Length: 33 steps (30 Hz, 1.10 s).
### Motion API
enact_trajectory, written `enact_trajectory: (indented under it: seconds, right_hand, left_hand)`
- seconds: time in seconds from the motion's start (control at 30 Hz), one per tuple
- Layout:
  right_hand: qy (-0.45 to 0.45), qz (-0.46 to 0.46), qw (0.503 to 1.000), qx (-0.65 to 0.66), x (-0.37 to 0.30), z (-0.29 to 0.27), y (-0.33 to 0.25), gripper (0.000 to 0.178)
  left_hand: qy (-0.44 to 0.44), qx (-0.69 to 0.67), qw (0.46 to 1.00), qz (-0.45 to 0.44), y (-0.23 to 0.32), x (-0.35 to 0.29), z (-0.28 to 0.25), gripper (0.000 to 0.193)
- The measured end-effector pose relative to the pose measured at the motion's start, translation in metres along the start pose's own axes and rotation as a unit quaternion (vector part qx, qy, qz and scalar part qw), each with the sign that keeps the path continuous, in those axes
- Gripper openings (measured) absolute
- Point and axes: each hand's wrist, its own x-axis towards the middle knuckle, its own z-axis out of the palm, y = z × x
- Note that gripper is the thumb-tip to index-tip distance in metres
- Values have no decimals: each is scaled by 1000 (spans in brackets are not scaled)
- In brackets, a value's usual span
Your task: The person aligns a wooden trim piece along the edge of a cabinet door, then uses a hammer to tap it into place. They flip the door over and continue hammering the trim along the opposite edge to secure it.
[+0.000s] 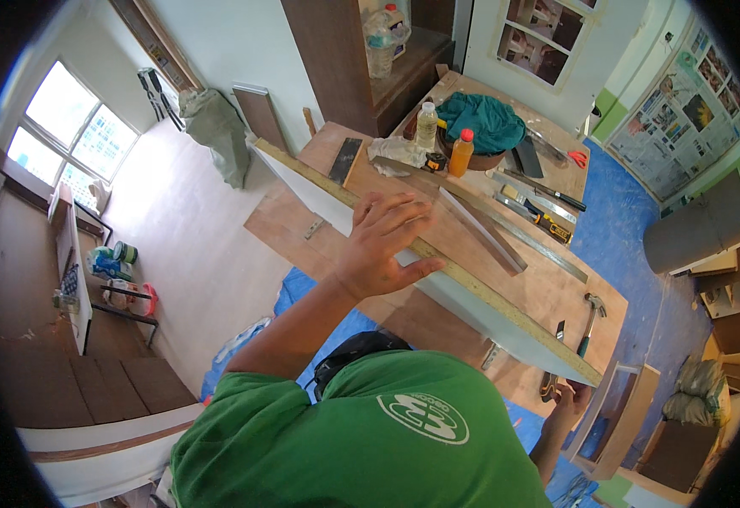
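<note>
A long white board (463, 301) with a raw chipboard edge stands on its long edge, running slantwise across the wooden worktable (577, 310). My left hand (385, 241) grips the upper edge near the board's middle, fingers laid over it and thumb along it. At the near right end, my right hand (569, 401) holds the lower corner; its fingers are partly hidden. Beside it lies a dark tool (547, 386) whose kind I cannot make out. Metal hinges (490, 355) show along the board's bottom. A claw hammer (591, 323) rests just beyond the right end.
Across the worktable lie a long metal straightedge (547, 252), a narrow strip (481, 230), a handsaw (539, 216), an orange bottle (462, 153), a clear bottle (426, 126), a teal cloth (481, 123) and red-handled scissors (576, 158). Blue sheeting (640, 203) covers floor; a drawer-like frame (613, 421) stands right.
</note>
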Motion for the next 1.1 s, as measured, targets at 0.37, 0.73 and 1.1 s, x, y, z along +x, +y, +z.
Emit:
enact_trajectory:
  seconds: [0.37, 0.73, 1.1]
  right_hand:
    - [68, -43, 996, -32, 9, -35, 10, 46]
    - [44, -406, 903, -131, -18, 26, -125, 39]
    - [-171, -457, 796, -358, -59, 142, -170, 42]
  left_hand:
    - [-60, 3, 998, 19, 2, 2, -4, 55]
    - [-68, 36, 997, -4, 5, -4, -11, 55]
    - [-56, 19, 998, -10, -15, -8, -28, 51]
